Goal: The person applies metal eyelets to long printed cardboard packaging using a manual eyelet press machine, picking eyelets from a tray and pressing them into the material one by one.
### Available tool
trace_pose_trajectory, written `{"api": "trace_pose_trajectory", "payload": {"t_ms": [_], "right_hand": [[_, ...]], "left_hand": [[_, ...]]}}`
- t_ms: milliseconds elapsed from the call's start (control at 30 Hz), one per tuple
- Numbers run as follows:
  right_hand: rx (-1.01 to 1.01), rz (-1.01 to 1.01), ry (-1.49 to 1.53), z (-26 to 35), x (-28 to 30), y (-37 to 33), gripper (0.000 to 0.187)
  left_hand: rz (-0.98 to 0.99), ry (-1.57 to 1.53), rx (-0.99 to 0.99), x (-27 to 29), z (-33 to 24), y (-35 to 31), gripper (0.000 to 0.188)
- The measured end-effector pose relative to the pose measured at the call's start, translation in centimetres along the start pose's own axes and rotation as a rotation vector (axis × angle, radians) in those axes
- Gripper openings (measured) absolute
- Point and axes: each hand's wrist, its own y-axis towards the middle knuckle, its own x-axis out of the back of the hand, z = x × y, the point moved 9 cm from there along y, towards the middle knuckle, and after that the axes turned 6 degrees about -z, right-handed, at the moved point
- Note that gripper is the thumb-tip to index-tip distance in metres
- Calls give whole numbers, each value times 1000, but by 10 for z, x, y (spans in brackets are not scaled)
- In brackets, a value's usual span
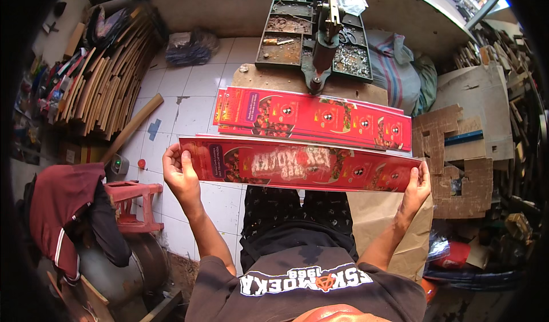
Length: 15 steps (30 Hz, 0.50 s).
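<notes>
A long red glossy printed strip (366, 173) with food pictures is stretched in front of me, held level by its two ends. My left hand (184, 176) grips the left end with the thumb on top, and my right hand (418, 186) does the same at the right end. Light glares off the middle of the strip. Just beyond it, similar red printed strips (320, 113) lie in an uneven stack on a wooden board (377, 95). At the far edge of that stack stands a dark metal hand press (325, 56), its tip close above the strips.
Black compartment trays (260, 42) with small metal parts flank the press. Stacked brown boards (103, 87) stand at the left, near a red plastic stool (134, 205) and a draped maroon jacket (66, 196). Cut cardboard (469, 179) and a striped sack (394, 73) are at the right.
</notes>
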Motion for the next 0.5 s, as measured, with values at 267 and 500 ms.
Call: {"api": "trace_pose_trajectory", "payload": {"t_ms": [267,500], "right_hand": [[-119,334,1410,40,9,2,47],[-198,669,997,35,6,-5,47]], "left_hand": [[104,-769,-54,-22,-68,-15,55],[79,-880,293,-40,-41,-11,54]]}}
